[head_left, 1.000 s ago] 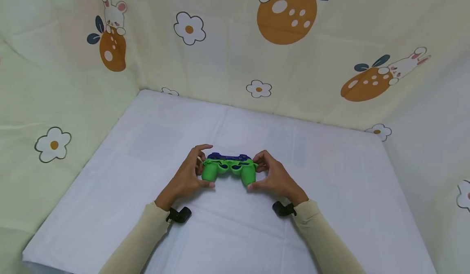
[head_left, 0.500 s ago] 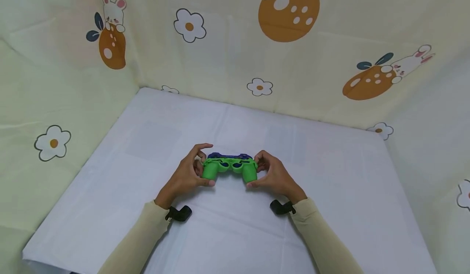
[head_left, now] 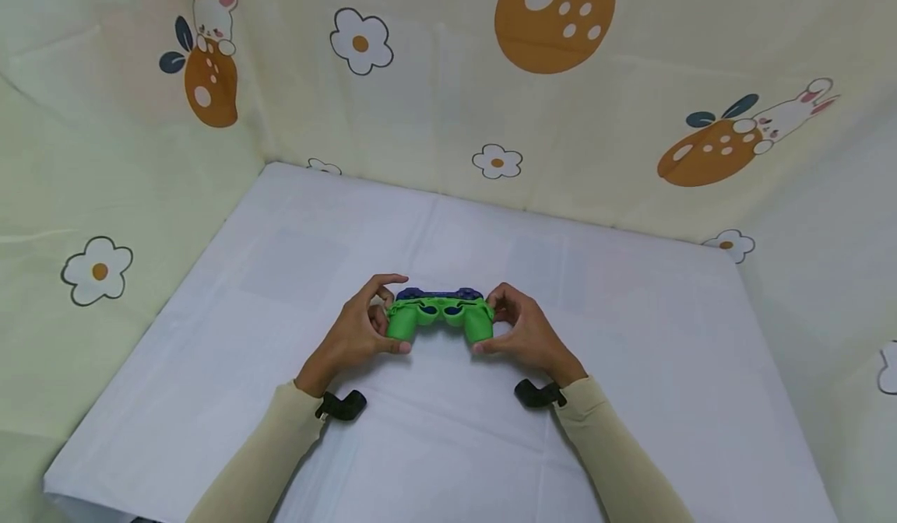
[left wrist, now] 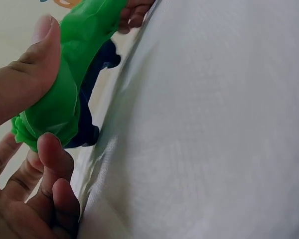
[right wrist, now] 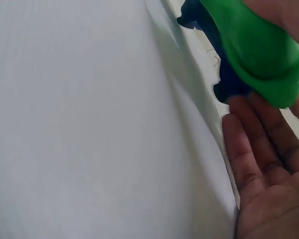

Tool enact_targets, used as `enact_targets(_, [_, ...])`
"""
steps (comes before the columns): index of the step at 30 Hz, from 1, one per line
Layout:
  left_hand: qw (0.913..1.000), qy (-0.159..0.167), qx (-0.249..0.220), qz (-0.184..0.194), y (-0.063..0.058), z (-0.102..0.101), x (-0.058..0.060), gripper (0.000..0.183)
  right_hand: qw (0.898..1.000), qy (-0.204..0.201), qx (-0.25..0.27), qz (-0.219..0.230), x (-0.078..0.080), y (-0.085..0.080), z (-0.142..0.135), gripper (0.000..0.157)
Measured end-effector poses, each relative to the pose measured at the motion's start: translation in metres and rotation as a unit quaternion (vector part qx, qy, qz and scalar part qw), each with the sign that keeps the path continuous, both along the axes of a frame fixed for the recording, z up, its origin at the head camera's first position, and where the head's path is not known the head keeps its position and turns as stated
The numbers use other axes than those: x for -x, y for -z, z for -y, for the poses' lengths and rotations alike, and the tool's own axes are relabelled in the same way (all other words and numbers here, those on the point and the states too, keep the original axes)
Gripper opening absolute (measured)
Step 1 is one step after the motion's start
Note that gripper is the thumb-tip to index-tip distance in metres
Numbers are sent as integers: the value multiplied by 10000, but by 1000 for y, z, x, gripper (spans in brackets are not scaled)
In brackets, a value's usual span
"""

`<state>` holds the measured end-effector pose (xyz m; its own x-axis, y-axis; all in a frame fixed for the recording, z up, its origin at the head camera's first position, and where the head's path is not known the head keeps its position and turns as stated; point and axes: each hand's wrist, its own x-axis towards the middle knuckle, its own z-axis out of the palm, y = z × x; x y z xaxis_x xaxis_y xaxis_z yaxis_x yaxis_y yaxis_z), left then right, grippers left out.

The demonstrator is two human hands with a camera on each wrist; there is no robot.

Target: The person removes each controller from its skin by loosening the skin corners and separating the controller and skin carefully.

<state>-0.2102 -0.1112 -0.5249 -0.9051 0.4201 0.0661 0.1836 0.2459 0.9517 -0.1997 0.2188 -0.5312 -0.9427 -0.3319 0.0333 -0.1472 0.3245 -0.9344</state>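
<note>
A game controller [head_left: 440, 306] is held between both hands over the middle of the table. Its body is dark blue, and a bright green soft cover [left wrist: 65, 94] wraps its handles and near side. My left hand [head_left: 353, 333] grips the left handle, thumb on the near side and fingers behind. At the other handle my right hand [head_left: 527, 335] grips in the same way. Dark blue knobs show on the side turned from me. The cover's edge looks loose and crumpled by the left fingers [left wrist: 52, 152]. In the right wrist view, right fingertips [right wrist: 234, 124] touch the controller's end.
A white cloth covers the table [head_left: 434, 445]. Behind it and to the left hangs a cream curtain [head_left: 420, 103] printed with flowers, rabbits and orange fruit. Each wrist wears a small black camera, the left camera [head_left: 345, 405] and the right camera [head_left: 536, 394].
The controller has tipped slightly, so its green handles face me a little more. Both hands keep their grip almost in place, while the head view has shifted slightly downward.
</note>
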Motion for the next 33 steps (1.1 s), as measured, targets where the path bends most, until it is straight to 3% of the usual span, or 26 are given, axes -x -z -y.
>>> enact_targets(9, [10000,-71,-21,45,0,1,1,107,9988,192,448,-8,0,0,1,62])
enact_targets(25, [9998,-60,-81,152,-3,2,0,106,9963,314,684,406,1,0,2,59])
enact_targets(33, [9999,-58,-43,153,-1,4,0,105,9953,287,884,270,-2,0,2,55])
